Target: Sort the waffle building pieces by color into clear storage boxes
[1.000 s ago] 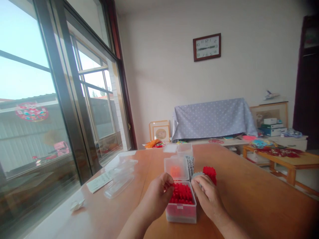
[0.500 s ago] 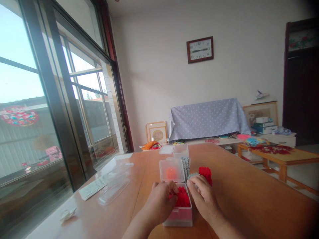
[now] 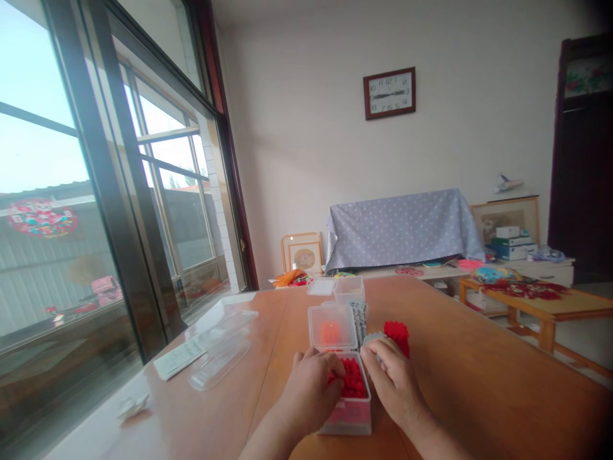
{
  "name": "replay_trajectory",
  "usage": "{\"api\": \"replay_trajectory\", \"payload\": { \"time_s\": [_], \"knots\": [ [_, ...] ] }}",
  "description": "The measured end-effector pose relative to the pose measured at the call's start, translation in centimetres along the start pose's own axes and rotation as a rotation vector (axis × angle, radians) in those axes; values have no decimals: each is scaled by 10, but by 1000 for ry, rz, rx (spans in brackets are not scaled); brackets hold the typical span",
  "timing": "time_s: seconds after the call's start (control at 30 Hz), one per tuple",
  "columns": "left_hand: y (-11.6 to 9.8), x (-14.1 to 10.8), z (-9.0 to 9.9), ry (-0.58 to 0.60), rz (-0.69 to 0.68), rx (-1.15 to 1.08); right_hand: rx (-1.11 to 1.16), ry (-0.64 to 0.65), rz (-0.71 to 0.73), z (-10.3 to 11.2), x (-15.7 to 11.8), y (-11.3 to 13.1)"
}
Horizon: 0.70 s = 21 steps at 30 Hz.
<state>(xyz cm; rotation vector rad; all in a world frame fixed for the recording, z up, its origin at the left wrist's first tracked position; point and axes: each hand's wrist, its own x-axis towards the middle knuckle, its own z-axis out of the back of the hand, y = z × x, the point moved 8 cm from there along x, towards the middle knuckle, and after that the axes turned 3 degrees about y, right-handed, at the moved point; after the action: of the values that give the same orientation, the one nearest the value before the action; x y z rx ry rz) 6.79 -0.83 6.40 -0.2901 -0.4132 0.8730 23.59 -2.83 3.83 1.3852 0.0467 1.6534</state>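
Observation:
An open clear plastic box [image 3: 352, 415] stands on the table in front of me, filled with small red toy bricks [image 3: 353, 377]. My left hand [image 3: 313, 386] reaches over its left side with fingers curled in against the red bricks; whatever is between the fingertips is hidden. To the right of the box, my right hand [image 3: 390, 370] is closed round a grey brick piece [image 3: 372, 338]. A red brick block [image 3: 396, 332] shows just beyond that hand; whether it is joined to the grey piece I cannot tell. The box's raised lid [image 3: 330, 327] leans back, with orange-red showing through it.
Grey bricks [image 3: 358, 317] stand beside the lid, and another clear box [image 3: 349, 289] is farther back. On the left lie clear plastic covers [image 3: 220, 364], a printed sheet [image 3: 179, 359] and a crumpled wrapper [image 3: 133, 407]. A low wooden table [image 3: 550, 310] stands at the right.
The view has shifted slightly. Both hands keep nearly the same places, the left at the box and the right on the grey piece.

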Motion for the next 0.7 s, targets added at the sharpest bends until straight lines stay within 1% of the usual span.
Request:
{"api": "replay_trajectory", "payload": {
  "time_s": [0.17, 0.33, 0.43, 0.6, 0.7],
  "knots": [
    [1, -6, 5, -51, -15, -13, 26, 30, -1, -2, 1, 2],
    [5, -14, 10, -107, -17, -26, 74, 104, 20, -6, 1, 9],
    [3, -18, 10, -128, -29, -36, 59, 171, 19, -9, 1, 13],
    [2, -20, 6, -124, -46, -41, -8, 329, -6, -21, -4, 16],
    [3, -20, 3, -122, -60, -36, -30, 364, -7, -25, -6, 16]
  ]
}}
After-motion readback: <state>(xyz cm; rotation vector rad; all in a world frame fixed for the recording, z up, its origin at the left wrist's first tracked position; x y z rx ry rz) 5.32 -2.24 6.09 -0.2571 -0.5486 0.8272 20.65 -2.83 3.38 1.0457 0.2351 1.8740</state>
